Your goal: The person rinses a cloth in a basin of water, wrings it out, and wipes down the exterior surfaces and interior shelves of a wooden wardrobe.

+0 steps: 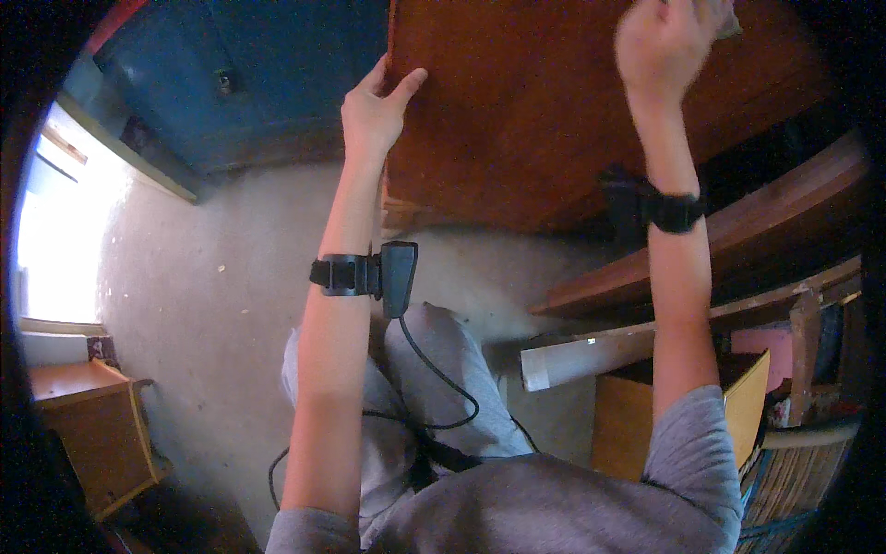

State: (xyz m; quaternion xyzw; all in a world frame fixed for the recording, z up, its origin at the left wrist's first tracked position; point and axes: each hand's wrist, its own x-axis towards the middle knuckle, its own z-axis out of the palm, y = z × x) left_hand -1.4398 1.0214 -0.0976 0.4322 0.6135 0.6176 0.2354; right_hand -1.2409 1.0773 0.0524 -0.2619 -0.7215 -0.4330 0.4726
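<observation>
Head-worn fisheye view, taken by the left one of two cameras set side by side. The lens looks down and forward from above the grey shirt (563, 508), which lies nearest, along the lower edge. Both forearms run away from the viewpoint; the left hand (374, 115) and right hand (660, 51) lie farther out, the latter cut by the upper edge. The wooden panel (517, 129) fills the upper middle beyond the knees; the floor (212, 268) spreads below. The wide field takes in a bright opening (69, 231) at far left. Straight edges bow toward the dark rim.
</observation>
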